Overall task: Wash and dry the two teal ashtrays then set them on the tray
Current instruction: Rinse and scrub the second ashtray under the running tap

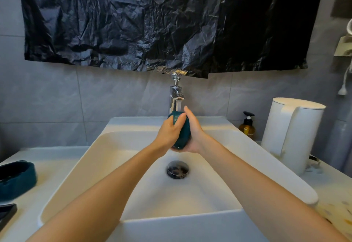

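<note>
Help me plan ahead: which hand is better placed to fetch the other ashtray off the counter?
Left. The other ashtray sits on the counter left of the sink, on the left hand's side. The right hand cups the held ashtray from below and may keep it.

Showing plain deep teal, no pattern, on the glossy round teal ashtray (183,133) under the tap. Repeating that teal on the second teal ashtray (17,179) at the left counter. Showing unbroken glossy white across the white ceramic sink basin (266,165). Gleaming silver on the chrome metal tap (176,93). Darkening to grey-black at the round metal drain plug (178,169). Showing black with crinkled pale highlights over the black plastic sheet (152,22). Carrying pale grey with faint cloudy veining on the grey wall tiles (47,99). Pairing amber with a black pump on the amber pump bottle (247,127). Showing plain white on the tall white cylindrical kettle (291,133). Mottling cream with yellow and dark flecks on the speckled right countertop (333,213).
</note>
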